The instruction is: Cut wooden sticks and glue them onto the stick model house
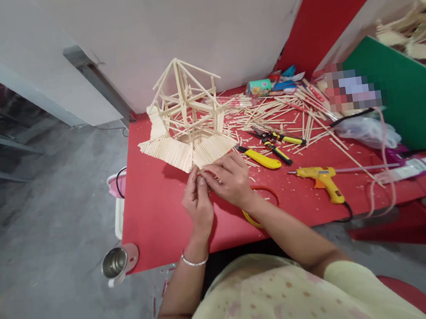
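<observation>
A pavilion-like model of thin wooden sticks (173, 151) stands on the red table, with an open stick frame on top and slatted roof panels spreading below. At the near corner of those panels, my left hand (198, 200) has thumb and fingertips pinched together. My right hand (231, 178) meets it there, its fingers closed at the same corner. Whatever small piece lies between the fingertips is too small to make out. Just right of my right hand is a yellow utility knife (262, 158). Pliers with yellow and black handles (281, 153) lie behind it.
A yellow glue gun (323, 179) lies on the right of the red table (155, 230). Loose sticks (269, 113) cover the back, near a green can (259, 87). A metal mug (118, 261) stands at the left front corner. A green board (397, 98) leans at the right.
</observation>
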A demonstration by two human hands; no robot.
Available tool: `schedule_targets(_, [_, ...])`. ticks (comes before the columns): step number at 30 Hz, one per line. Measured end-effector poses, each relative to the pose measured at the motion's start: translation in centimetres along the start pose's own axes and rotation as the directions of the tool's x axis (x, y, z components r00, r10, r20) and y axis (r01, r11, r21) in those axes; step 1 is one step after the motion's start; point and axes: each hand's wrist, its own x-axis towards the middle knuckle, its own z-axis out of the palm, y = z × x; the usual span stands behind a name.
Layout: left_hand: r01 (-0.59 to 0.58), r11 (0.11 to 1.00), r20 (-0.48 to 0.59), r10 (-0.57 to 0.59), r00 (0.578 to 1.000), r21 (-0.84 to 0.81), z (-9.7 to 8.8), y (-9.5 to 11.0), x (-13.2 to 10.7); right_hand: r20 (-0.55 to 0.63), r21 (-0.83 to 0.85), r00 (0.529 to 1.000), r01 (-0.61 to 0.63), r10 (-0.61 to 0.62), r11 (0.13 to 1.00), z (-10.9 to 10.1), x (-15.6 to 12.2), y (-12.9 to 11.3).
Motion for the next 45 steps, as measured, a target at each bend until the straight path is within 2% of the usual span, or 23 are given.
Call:
schedule_targets(6, [0.003,1.0,0.0,-0.003,1.0,0.015,-0.13,0.01,0.04,-0.038,-0.007,0.999,0.027,-0.028,1.0,0.17,0.39,-0.11])
schedule_targets(22, [0.013,1.0,0.004,-0.013,1.0,0.01,-0.13,0.36,0.35,0.027,-0.049,0.998,0.053,-0.052,0.997,0.59,-0.16,0.19])
schedule_targets(45, [0.018,1.0,-0.014,-0.018,1.0,-0.003,-0.01,0.36,0.45,-0.007,-0.05,0.999,0.047,-0.047,0.998,0.59,-0.14,0.04])
